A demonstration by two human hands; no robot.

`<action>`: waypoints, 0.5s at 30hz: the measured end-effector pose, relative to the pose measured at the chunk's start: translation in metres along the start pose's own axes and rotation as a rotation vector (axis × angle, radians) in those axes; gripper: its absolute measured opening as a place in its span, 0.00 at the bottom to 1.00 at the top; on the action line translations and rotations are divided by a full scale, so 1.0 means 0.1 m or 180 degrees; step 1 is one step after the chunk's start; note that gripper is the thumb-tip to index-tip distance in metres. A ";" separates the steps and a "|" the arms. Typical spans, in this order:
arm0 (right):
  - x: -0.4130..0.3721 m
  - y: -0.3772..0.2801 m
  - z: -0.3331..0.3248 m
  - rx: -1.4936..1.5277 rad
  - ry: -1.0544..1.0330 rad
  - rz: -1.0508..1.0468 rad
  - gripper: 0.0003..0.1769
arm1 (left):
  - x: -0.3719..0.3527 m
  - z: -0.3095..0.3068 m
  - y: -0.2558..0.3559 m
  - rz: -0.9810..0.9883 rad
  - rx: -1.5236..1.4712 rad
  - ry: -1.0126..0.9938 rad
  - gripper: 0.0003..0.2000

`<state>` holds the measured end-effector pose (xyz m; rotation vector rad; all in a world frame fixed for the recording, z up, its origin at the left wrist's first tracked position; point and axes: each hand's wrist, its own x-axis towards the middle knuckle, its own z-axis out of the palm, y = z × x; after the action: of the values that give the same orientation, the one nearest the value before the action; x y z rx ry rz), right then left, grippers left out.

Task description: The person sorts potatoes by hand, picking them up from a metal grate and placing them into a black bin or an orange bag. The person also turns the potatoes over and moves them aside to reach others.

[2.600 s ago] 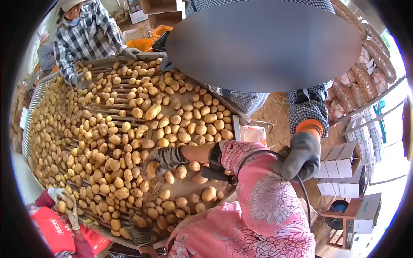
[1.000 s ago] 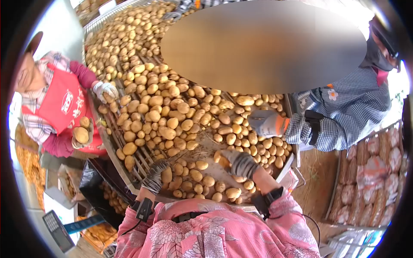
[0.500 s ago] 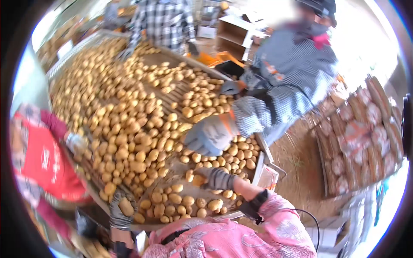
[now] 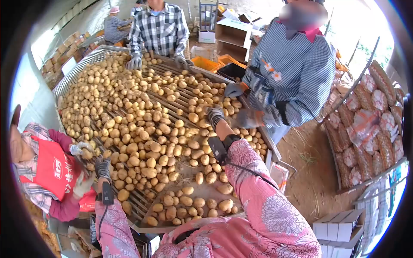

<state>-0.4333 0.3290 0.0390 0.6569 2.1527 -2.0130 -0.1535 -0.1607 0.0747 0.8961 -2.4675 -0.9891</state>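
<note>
The right hand [image 4: 214, 116], gloved, is stretched far across the table [image 4: 183, 172] and lies palm-down on the potatoes [image 4: 150, 161] at mid-right, evidently to get at those beyond easy reach; whether it grips one cannot be told. The left hand [image 4: 102, 167], also gloved, sits at the near-left rim beside the heap, its closure equally unclear. Co-workers' gloved hands [image 4: 234, 89] attend the far and right edges.

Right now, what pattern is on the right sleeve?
The sleeve is pink floral, best in head view.
</note>
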 end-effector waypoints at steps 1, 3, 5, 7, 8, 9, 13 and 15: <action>0.05 -0.11 0.00 0.0838 0.0086 0.0334 0.18 | 0.17 -0.05 -0.01 -0.0144 0.0467 -0.0010 0.10; 0.08 -0.16 0.05 -0.0155 0.0281 0.0075 0.24 | 0.36 -0.08 -0.11 -0.0293 0.0927 -0.0038 0.12; -0.30 -0.45 -0.05 -0.0157 0.0041 0.0196 0.23 | 0.46 -0.08 -0.41 0.0026 0.0579 0.0187 0.14; -0.35 -0.47 -0.13 -0.0148 -0.0178 0.0349 0.23 | 0.86 0.06 -1.13 0.1500 0.3384 0.0026 0.14; -0.19 -0.37 -0.14 0.0224 -0.0062 0.0535 0.21 | 0.73 0.02 -0.99 0.0993 0.2453 -0.0040 0.14; -0.14 -0.33 -0.16 0.0590 0.0050 0.0717 0.20 | 0.66 0.00 -0.95 0.0480 0.1520 -0.0096 0.14; -0.18 -0.31 -0.25 0.0673 -0.0011 0.0548 0.20 | 0.11 -0.04 -0.19 -0.0084 0.1425 0.0263 0.18; -0.27 -0.30 -0.25 0.0699 -0.0086 0.0450 0.20 | 0.29 0.09 -0.61 0.0331 0.1727 0.0303 0.21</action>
<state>-0.4154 0.3464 0.0795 0.7809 1.8298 -2.1850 -0.1536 -0.2099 0.0272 0.9251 -2.7079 -0.2274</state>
